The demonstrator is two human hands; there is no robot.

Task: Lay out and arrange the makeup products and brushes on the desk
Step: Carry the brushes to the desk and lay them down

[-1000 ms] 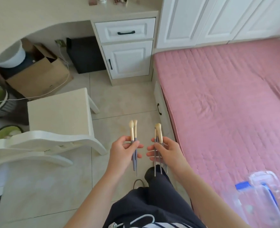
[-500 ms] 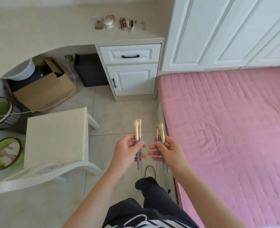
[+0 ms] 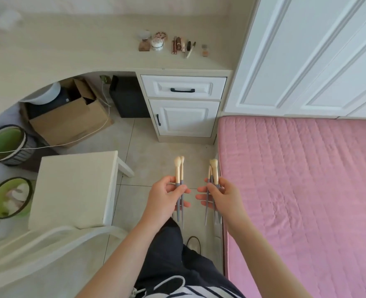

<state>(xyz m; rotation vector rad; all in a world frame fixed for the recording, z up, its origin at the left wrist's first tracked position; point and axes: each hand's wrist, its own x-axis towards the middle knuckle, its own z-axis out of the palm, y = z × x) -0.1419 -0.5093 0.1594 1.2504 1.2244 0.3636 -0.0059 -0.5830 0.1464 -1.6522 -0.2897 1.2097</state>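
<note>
Glossy beige tiles cover the floor (image 3: 156,147) between a pale, curved desk (image 3: 70,54) and a pink quilted bedspread (image 3: 306,179). Small makeup products (image 3: 173,45) sit in a row near the desk's right end. Over the floor, the left hand (image 3: 163,197) pinches two brushes (image 3: 178,175) upright, and the right hand (image 3: 224,197) grips a bunch of brushes (image 3: 214,171). All have cream bristle tips, gold ferrules and slim, tapered grey handles.
</note>
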